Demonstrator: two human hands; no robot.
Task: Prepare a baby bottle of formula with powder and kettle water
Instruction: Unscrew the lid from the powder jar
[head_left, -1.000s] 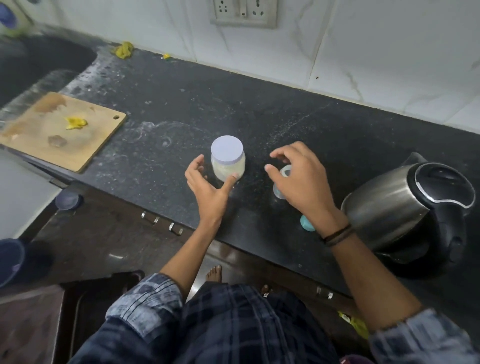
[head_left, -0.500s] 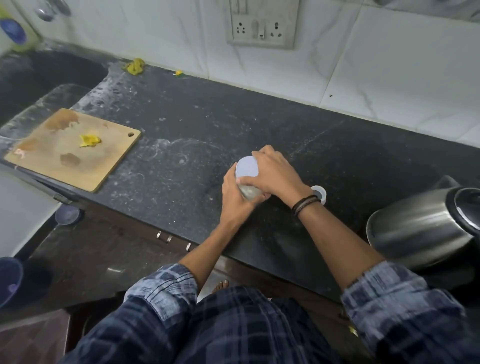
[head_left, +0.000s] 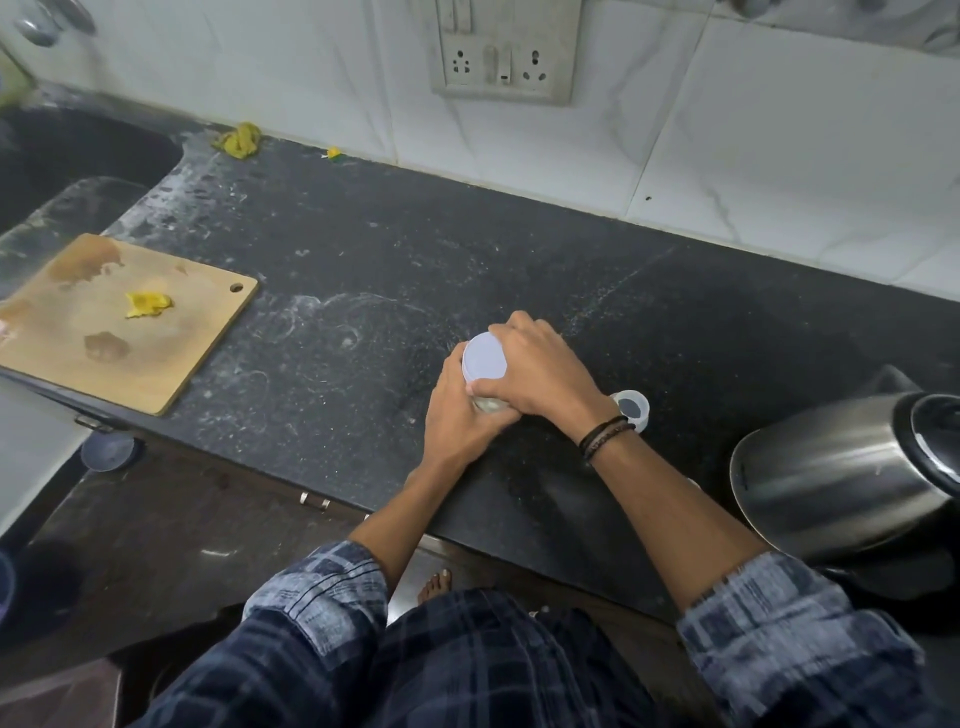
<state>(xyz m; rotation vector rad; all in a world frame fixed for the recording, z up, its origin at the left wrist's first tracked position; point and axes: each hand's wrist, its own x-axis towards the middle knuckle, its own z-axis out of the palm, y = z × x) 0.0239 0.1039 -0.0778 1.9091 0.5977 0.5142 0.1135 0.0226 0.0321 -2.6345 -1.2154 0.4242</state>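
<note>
We go from the left side. At about nine o'clock lies a wooden cutting board (head_left: 117, 322), flat and pale brown, with dark wet stains, a small hole in one corner and a yellow scrap (head_left: 148, 304) on it. It rests on the counter (head_left: 363, 249), a dark speckled stone with white dusty smears.

In the middle we hold the powder jar (head_left: 484, 364). It stands on the counter, small and round, with a smooth pale lilac lid; the wall under the lid looks translucent, but our hands hide most of it. Our left hand (head_left: 460, 415) wraps the body from seven o'clock, its fingers closed around the jar. Our right hand (head_left: 540, 374) comes from three o'clock, its fingers pressed on the rim of the lid.

We judge that the step in hand is opening the powder jar, an early step: no powder is taken yet. The next move seems to call for a twist or a pull of the lid while the left hand keeps the body steady, so that no powder spills.

Just behind our right wrist, at about three o'clock from the jar, stands the baby bottle (head_left: 632, 408), clear plastic with an open mouth; we cannot tell if anything is inside. Far right, near four o'clock, is the kettle (head_left: 841, 483), brushed shiny steel, with a black lid and its top closed.
</note>
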